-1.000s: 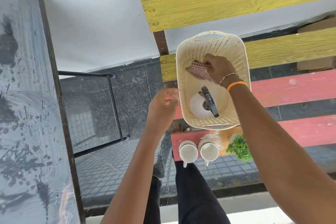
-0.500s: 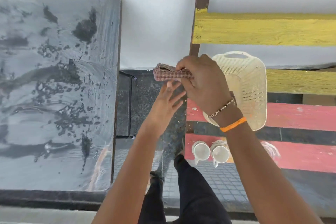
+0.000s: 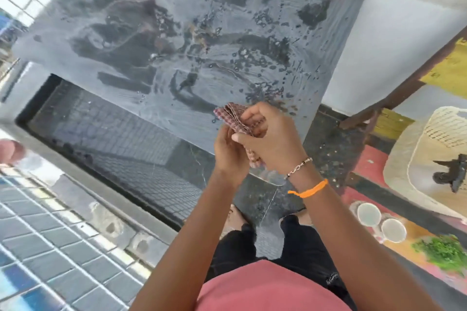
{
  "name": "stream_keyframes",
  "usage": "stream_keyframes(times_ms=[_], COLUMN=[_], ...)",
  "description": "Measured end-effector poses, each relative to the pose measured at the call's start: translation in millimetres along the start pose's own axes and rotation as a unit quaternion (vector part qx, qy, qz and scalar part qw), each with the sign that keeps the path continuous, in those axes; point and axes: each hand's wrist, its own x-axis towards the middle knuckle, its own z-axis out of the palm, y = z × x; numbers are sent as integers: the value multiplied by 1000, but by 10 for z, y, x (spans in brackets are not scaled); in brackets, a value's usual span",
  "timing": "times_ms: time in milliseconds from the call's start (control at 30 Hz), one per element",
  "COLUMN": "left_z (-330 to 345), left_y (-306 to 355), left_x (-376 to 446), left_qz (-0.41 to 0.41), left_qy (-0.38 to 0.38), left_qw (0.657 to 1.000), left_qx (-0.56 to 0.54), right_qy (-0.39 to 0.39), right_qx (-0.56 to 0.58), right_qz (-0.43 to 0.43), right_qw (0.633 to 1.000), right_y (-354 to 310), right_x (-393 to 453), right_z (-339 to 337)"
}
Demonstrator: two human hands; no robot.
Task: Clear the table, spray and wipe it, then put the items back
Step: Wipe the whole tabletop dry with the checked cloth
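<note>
The grey table top [image 3: 141, 40] is wet, covered with spray droplets and dark smears. Over its near right corner both hands hold a folded checked cloth [image 3: 231, 115]. My right hand [image 3: 270, 141] grips the cloth from above, and my left hand [image 3: 230, 153] cups it from below. On the slatted bench at the right sit a cream basket [image 3: 401, 156] with a black-triggered spray bottle [image 3: 452, 175] in it, two white cups [image 3: 369, 214] and a small green plant [image 3: 444, 252].
A white wall [image 3: 394, 33] stands behind the table. The bench has yellow and red planks [image 3: 371, 161] on a brown frame. Below the table are dark stone floor and a grid of tiles [image 3: 50, 247].
The right hand lifted the cloth out of the basket and carried it left to the table's corner. The left hand joined it on the cloth. The view swung from the bench to the table.
</note>
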Motion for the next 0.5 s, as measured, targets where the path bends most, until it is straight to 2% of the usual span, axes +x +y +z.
stream_keyframes(times_ms=[133, 267, 333, 500], left_z=[-535, -964, -1142, -1543], left_y=[490, 865, 1039, 1420], left_x=[-116, -228, -240, -122], left_qz=[-20, 25, 21, 37], left_qy=[-16, 10, 32, -1], left_qw=[1000, 999, 999, 995], left_qx=[-6, -37, -31, -87], right_qy=[-103, -143, -164, -175], right_qx=[55, 57, 50, -28], right_qz=[13, -10, -10, -35], right_qw=[993, 988, 985, 984], right_y=[-230, -394, -467, -636], right_x=[133, 288, 373, 656], right_z=[678, 1204, 1422, 1951])
